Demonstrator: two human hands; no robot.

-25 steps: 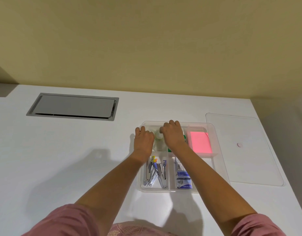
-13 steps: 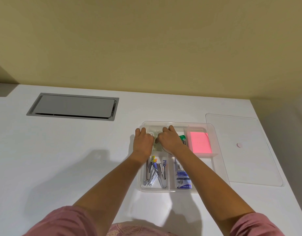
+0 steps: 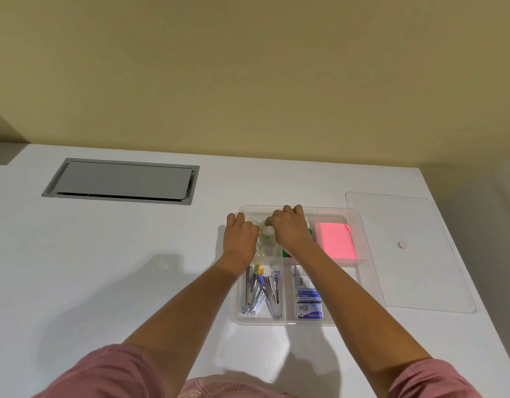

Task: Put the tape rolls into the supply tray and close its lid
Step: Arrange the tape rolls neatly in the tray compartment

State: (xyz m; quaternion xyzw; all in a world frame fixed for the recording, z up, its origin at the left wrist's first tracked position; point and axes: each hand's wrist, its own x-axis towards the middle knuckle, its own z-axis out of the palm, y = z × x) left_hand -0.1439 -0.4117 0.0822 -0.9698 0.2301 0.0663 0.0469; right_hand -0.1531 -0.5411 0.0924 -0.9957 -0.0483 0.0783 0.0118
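Observation:
The clear supply tray [image 3: 366, 239] sits on the white table, open. Its clear lid [image 3: 414, 254] lies flat on the table just to the right. Both my hands are over the tray's far-left compartment. My left hand [image 3: 240, 235] curls at the compartment's left rim. My right hand [image 3: 291, 229] pinches a small clear tape roll [image 3: 268, 231] between thumb and fingers. More clear tape rolls [image 3: 266, 247] lie in the compartment below it, partly hidden. Whether my left hand grips anything is hidden.
Staplers [image 3: 262, 294] fill the tray's near-left compartment and staple boxes [image 3: 307, 297] the one beside it. A pink sticky-note pad [image 3: 337, 239] sits far right. A grey cable hatch [image 3: 121, 180] is set in the table at the far left.
My right hand drew back and left, then moved slightly away again, still over the tape compartment. My left hand has barely moved.

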